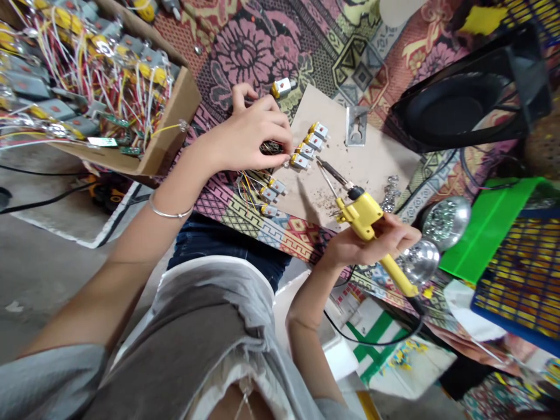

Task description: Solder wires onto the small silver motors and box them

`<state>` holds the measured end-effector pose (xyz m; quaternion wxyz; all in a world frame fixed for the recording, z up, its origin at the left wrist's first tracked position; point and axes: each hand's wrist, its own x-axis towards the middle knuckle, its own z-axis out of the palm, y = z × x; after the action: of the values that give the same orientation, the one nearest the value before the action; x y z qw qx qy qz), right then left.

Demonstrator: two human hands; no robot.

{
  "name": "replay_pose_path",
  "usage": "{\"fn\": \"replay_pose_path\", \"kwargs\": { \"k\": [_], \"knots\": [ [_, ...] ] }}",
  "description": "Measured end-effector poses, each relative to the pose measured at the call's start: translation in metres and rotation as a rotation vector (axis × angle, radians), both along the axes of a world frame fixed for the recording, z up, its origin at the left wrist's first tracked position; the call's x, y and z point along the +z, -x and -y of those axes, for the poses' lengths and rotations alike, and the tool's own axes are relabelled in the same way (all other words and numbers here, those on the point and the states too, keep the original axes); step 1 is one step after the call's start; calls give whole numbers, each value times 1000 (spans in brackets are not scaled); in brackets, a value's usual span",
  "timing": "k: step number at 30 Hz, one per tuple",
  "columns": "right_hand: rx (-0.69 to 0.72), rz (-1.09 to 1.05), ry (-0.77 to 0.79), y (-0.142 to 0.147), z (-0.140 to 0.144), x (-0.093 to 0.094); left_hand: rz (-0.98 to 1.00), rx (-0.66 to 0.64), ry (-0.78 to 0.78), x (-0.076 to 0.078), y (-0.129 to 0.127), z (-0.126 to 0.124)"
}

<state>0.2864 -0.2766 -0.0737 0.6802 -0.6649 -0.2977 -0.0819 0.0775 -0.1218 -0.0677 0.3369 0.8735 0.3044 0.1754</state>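
Your right hand (371, 248): fingers clamped round yellow plastic soldering iron (363, 213), slim metal tip (335, 173) beyond them. Your left hand (258, 133): fingers curled, pinch unclear, just beside boxy grey-and-yellow motors (307, 150) lined on smooth tan board (376, 166).

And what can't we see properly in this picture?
Head view: whatever lies under the left hand; the hand itself covers it.
Head view: the rest of the cardboard box; the picture's left and top edges cut it off.
Head view: what the brown specks are; they're too small.
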Motion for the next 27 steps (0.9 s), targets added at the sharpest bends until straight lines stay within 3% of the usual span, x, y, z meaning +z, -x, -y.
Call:
{"fn": "replay_pose_path", "kwargs": {
  "k": [3, 10, 27],
  "knots": [
    [2, -54, -44, 0, -1, -1, -10, 4, -14, 0, 0, 0],
    [-74, -9, 112, 2, 2, -5, 5, 8, 7, 1, -1, 1],
    [-75, -48, 83, 3, 2, -4, 42, 28, 65, 1, -1, 4]
  ]
}}
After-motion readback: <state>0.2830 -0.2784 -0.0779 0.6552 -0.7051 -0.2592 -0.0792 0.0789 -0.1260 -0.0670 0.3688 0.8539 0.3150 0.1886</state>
